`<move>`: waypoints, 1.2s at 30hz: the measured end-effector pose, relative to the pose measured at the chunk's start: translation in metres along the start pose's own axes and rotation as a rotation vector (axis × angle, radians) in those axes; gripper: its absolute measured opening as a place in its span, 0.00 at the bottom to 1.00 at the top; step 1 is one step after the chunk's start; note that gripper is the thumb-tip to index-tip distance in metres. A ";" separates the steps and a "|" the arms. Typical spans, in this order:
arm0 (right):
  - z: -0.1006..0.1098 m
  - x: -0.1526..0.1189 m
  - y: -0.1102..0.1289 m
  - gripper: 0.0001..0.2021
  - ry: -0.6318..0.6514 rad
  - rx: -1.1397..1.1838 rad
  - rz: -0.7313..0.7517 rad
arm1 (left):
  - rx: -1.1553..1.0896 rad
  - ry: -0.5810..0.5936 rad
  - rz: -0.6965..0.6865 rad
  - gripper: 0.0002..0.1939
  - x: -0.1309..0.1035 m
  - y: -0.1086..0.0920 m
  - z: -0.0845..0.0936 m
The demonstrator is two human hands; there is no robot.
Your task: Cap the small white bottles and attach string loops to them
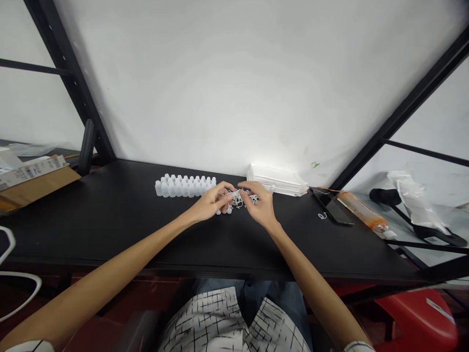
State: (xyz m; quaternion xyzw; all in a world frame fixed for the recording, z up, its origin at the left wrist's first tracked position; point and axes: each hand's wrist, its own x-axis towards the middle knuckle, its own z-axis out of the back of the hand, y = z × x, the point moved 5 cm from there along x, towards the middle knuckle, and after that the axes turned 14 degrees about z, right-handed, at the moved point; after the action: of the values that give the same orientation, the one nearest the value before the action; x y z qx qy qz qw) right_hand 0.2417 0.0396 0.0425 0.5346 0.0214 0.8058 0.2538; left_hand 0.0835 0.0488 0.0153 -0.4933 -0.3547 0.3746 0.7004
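Above the middle of the black table, my left hand (pixel 214 199) is closed around a small white translucent bottle (pixel 233 194), which lies sideways in the fingers. My right hand (pixel 259 201) is at the bottle's other end, its thumb and fingers bent together; what they pinch is too small to make out. Under and between both hands lies a pile of small white looped pieces (pixel 239 201). A few more white bottles (pixel 229 210) show just below my left fingers. To the left, similar small white bottles (pixel 183 187) stand upright in close rows.
Flat white packets (pixel 277 180) are stacked against the wall. On the right lie a dark phone-like slab (pixel 335 210), one loose white looped piece (pixel 322 215) and an orange-labelled bottle (pixel 364 212). An open cardboard box (pixel 40 183) is at far left. Black frame posts flank the table.
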 end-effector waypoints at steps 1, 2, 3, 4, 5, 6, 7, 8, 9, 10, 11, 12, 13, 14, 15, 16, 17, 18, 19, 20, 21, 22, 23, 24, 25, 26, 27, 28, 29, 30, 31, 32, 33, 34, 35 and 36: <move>-0.003 -0.001 0.000 0.10 0.031 -0.005 0.011 | 0.011 0.005 0.002 0.15 0.000 0.001 0.000; -0.004 -0.002 -0.001 0.10 0.052 -0.012 0.007 | 0.020 0.008 0.004 0.15 0.000 0.002 0.000; -0.006 -0.002 -0.003 0.10 0.066 -0.011 -0.009 | 0.026 0.009 0.006 0.14 0.000 0.002 -0.001; -0.007 -0.003 -0.005 0.10 0.075 0.005 -0.036 | 0.031 0.010 0.007 0.14 0.000 0.003 -0.001; -0.008 -0.004 -0.007 0.10 0.083 0.043 -0.068 | 0.035 0.008 0.006 0.14 0.000 0.003 -0.001; -0.009 -0.004 -0.010 0.10 0.094 0.096 -0.105 | 0.039 0.005 0.005 0.13 0.000 0.004 -0.001; -0.010 -0.004 -0.012 0.09 0.107 0.155 -0.144 | 0.044 0.000 0.002 0.13 0.000 0.003 0.000; -0.011 -0.005 -0.014 0.09 0.118 0.214 -0.182 | 0.051 -0.008 0.000 0.13 0.000 0.003 0.000; -0.011 -0.005 -0.015 0.09 0.127 0.266 -0.220 | 0.062 -0.016 0.001 0.14 0.000 0.002 0.000; -0.012 -0.006 -0.017 0.09 0.135 0.311 -0.255 | 0.076 -0.023 0.003 0.14 -0.001 0.001 0.000; -0.013 -0.006 -0.019 0.10 0.143 0.351 -0.287 | 0.091 -0.031 0.005 0.14 -0.001 0.001 0.001; -0.014 -0.007 -0.020 0.12 0.152 0.385 -0.317 | 0.106 -0.038 0.006 0.15 -0.002 0.000 0.001; -0.015 -0.008 -0.021 0.13 0.157 0.412 -0.339 | 0.119 -0.046 0.006 0.15 -0.002 -0.001 0.001; -0.015 -0.009 -0.022 0.14 0.160 0.429 -0.352 | 0.130 -0.054 0.004 0.15 -0.003 -0.002 0.001; -0.016 -0.009 -0.022 0.14 0.161 0.437 -0.356 | 0.140 -0.064 0.000 0.15 -0.003 -0.002 0.002; -0.016 -0.010 -0.022 0.14 0.161 0.439 -0.355 | 0.148 -0.075 -0.005 0.15 -0.004 -0.002 0.002; -0.016 -0.010 -0.022 0.15 0.162 0.439 -0.351 | 0.156 -0.085 -0.011 0.15 -0.004 -0.002 0.003; -0.017 -0.010 -0.021 0.15 0.164 0.440 -0.346 | 0.165 -0.092 -0.016 0.15 -0.005 -0.002 0.003; -0.017 -0.010 -0.021 0.15 0.168 0.441 -0.341 | 0.172 -0.099 -0.021 0.15 -0.005 -0.002 0.003; -0.018 -0.011 -0.021 0.15 0.170 0.440 -0.336 | 0.179 -0.104 -0.025 0.16 -0.005 -0.002 0.004; -0.018 -0.011 -0.021 0.15 0.170 0.438 -0.330 | 0.187 -0.110 -0.028 0.16 -0.004 -0.002 0.004; -0.018 -0.011 -0.021 0.14 0.165 0.435 -0.322 | 0.195 -0.117 -0.030 0.17 -0.004 -0.003 0.005; -0.017 -0.010 -0.020 0.14 0.155 0.428 -0.313 | 0.202 -0.127 -0.033 0.17 -0.004 -0.003 0.006; -0.017 -0.010 -0.020 0.13 0.140 0.419 -0.304 | 0.207 -0.140 -0.037 0.18 -0.003 -0.004 0.007; -0.016 -0.009 -0.021 0.13 0.123 0.407 -0.296 | 0.211 -0.152 -0.040 0.18 -0.003 -0.005 0.008; -0.014 -0.009 -0.021 0.12 0.104 0.393 -0.290 | 0.212 -0.159 -0.043 0.17 -0.003 -0.006 0.008; -0.013 -0.008 -0.021 0.12 0.088 0.381 -0.286 | 0.212 -0.161 -0.044 0.17 -0.002 -0.006 0.009; -0.012 -0.008 -0.021 0.12 0.077 0.372 -0.284 | 0.213 -0.159 -0.042 0.17 -0.002 -0.007 0.010; -0.012 -0.008 -0.021 0.12 0.075 0.370 -0.286 | 0.216 -0.158 -0.038 0.18 -0.002 -0.007 0.010; -0.012 -0.008 -0.021 0.12 0.079 0.377 -0.292 | 0.221 -0.158 -0.032 0.18 -0.002 -0.007 0.010; -0.013 -0.008 -0.021 0.12 0.087 0.392 -0.301 | 0.225 -0.163 -0.027 0.18 -0.002 -0.007 0.011; -0.014 -0.009 -0.021 0.12 0.095 0.412 -0.312 | 0.227 -0.172 -0.025 0.19 -0.002 -0.006 0.011; -0.014 -0.009 -0.021 0.13 0.101 0.432 -0.320 | 0.232 -0.179 -0.027 0.19 -0.003 -0.006 0.012; -0.015 -0.009 -0.020 0.13 0.105 0.451 -0.323 | 0.241 -0.186 -0.035 0.19 -0.003 -0.007 0.012; -0.016 -0.010 -0.020 0.13 0.108 0.466 -0.322 | 0.256 -0.195 -0.052 0.18 -0.003 -0.007 0.012; -0.017 -0.010 -0.019 0.13 0.109 0.478 -0.319 | 0.279 -0.207 -0.075 0.18 -0.004 -0.008 0.012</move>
State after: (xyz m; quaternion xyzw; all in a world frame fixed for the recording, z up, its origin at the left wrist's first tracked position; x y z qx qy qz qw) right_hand 0.2374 0.0561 0.0207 0.5251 0.3081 0.7554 0.2424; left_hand 0.0725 0.0486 0.0255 -0.3364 -0.3875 0.4426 0.7354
